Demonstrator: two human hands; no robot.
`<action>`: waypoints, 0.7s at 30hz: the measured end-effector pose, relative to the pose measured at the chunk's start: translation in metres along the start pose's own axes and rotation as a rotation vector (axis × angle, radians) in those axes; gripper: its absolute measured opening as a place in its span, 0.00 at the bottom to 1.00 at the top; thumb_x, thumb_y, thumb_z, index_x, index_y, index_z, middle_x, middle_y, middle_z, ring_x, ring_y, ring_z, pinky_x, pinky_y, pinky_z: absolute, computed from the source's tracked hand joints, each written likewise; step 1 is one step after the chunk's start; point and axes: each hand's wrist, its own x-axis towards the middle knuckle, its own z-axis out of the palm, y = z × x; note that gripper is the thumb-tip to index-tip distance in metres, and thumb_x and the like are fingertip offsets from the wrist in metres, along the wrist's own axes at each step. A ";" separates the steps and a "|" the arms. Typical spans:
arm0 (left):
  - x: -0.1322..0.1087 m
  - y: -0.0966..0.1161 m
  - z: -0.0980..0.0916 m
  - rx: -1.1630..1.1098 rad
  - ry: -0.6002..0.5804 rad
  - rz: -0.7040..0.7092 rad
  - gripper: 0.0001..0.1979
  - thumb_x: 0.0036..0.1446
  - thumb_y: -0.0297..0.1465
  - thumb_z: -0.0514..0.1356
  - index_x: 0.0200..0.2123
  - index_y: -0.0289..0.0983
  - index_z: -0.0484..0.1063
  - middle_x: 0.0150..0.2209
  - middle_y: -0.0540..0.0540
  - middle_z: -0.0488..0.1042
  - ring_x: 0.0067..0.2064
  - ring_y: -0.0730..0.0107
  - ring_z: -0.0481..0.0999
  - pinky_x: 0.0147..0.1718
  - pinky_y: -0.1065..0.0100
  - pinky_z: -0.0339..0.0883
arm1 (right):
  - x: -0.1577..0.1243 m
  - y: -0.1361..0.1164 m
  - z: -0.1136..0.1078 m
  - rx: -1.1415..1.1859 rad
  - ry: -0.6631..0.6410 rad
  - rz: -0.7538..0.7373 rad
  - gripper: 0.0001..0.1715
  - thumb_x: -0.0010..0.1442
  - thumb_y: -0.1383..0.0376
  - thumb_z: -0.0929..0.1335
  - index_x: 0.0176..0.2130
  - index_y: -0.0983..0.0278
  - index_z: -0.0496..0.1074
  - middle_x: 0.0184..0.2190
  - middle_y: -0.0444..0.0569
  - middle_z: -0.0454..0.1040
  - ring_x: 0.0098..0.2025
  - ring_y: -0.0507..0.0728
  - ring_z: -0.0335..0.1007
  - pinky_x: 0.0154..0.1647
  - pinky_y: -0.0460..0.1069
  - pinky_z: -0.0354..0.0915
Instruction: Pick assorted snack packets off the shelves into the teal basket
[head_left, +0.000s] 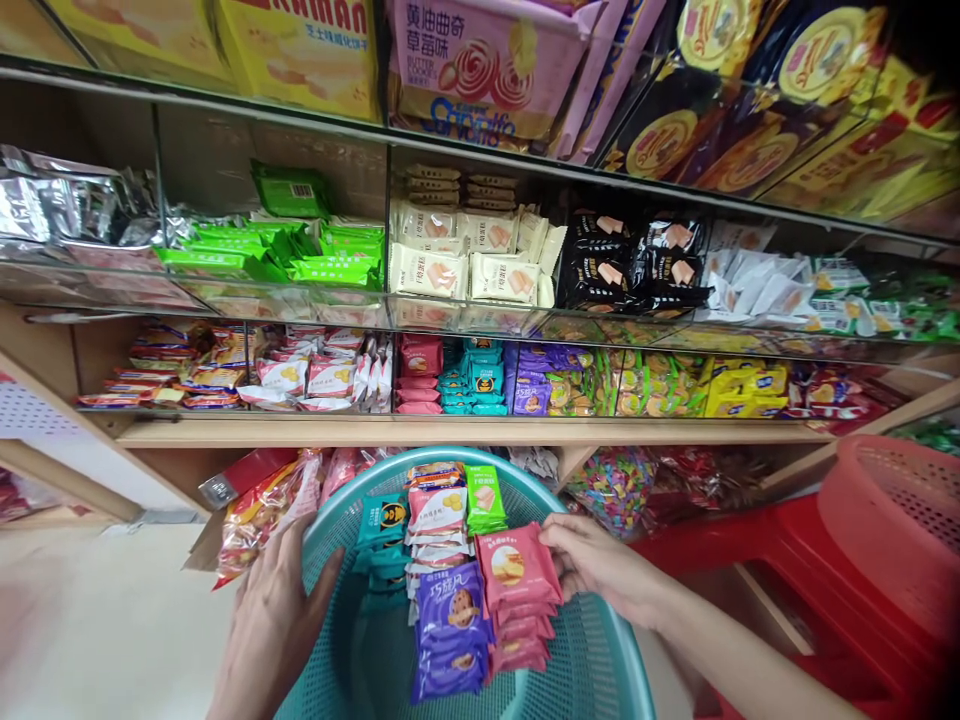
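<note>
So the right hand has its grip pinched on the right edge of the stack of red packets, thumb on top, and the packets sit at about 8 to 9 o'clock from that grip, inside the teal basket. Right up against them at 9 o'clock are the purple packets, and the green packet is just off their 11 o'clock corner. Go 12 o'clock from the purple ones and you hit the white-and-pink packets, with teal packets beside those at 9 o'clock. The left hand is over at the basket's 9 o'clock, thumb and fingers spread wide around the rim; can't tell how firmly that grip is clamped, tbh. Past the basket's 12 o'clock there's a wooden shelf with rows of packaged snacks above it. Around 2 o'clock, well apart from the packets, a pink colander sits on a red stool.
</note>
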 end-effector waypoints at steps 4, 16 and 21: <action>-0.001 0.001 0.000 0.005 0.012 0.005 0.28 0.57 0.48 0.43 0.55 0.39 0.58 0.55 0.39 0.67 0.55 0.48 0.68 0.50 0.51 0.63 | 0.011 -0.003 0.000 -0.045 0.050 0.006 0.07 0.52 0.64 0.65 0.26 0.63 0.61 0.20 0.40 0.69 0.20 0.47 0.66 0.20 0.42 0.64; 0.001 -0.003 0.001 0.010 0.000 0.020 0.27 0.58 0.48 0.44 0.55 0.40 0.58 0.54 0.40 0.68 0.54 0.48 0.68 0.49 0.51 0.64 | 0.022 0.007 -0.006 -0.397 0.149 -0.146 0.19 0.54 0.51 0.65 0.25 0.62 0.60 0.15 0.40 0.70 0.14 0.49 0.64 0.12 0.42 0.58; 0.007 -0.007 0.002 -0.005 -0.062 0.011 0.28 0.56 0.50 0.45 0.55 0.41 0.56 0.55 0.38 0.67 0.56 0.46 0.67 0.50 0.50 0.63 | 0.019 -0.013 -0.018 -0.508 0.248 -0.237 0.20 0.55 0.50 0.65 0.23 0.61 0.61 0.17 0.39 0.68 0.13 0.49 0.63 0.11 0.43 0.55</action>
